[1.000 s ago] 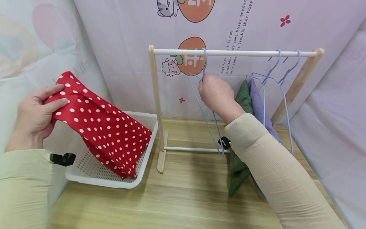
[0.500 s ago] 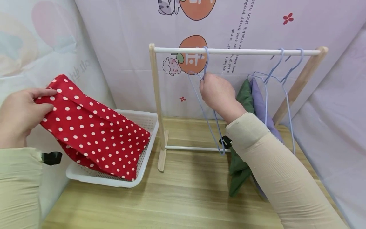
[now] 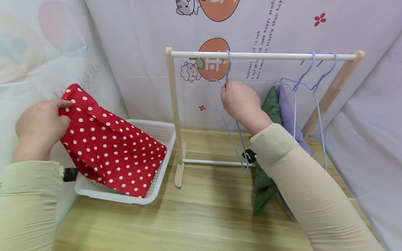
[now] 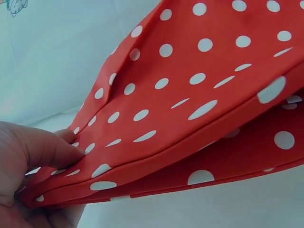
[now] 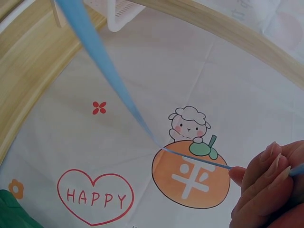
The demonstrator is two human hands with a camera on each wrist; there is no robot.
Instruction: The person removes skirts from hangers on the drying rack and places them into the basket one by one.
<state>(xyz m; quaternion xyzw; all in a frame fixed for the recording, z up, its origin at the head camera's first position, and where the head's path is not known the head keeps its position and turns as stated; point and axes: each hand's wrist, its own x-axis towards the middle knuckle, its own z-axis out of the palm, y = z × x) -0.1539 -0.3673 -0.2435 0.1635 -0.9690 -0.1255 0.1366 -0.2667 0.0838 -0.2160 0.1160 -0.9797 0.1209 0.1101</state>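
Note:
Between thumb and fingers, my left hand (image 3: 42, 127) pinches the upper left corner of a red cloth (image 3: 114, 150) with white polka dots. The cloth slopes down to the right, its lower end over the white basket (image 3: 125, 199). In the left wrist view the folded cloth (image 4: 204, 85) shows layered edges, and the thumb presses on its top layer. My right hand (image 3: 242, 101) grips a light blue hanger (image 3: 225, 118) just under its hook, which hangs on the rack's white rod. The right wrist view shows the curled fingers (image 5: 266, 185) around the hanger's neck.
A wooden rack (image 3: 174, 104) with a white top rod (image 3: 267, 55) stands on the wooden table (image 3: 188, 216). Two more blue hangers (image 3: 318, 108) hang at its right end. Green cloth (image 3: 263, 191) and purple cloth (image 3: 287, 111) hang near them, partly behind my right forearm. A printed sheet forms the backdrop.
My left hand shifted left with the red cloth, then back right, spreading the cloth wider over the basket. My right hand keeps its grip on the hanger. The view has tilted slightly.

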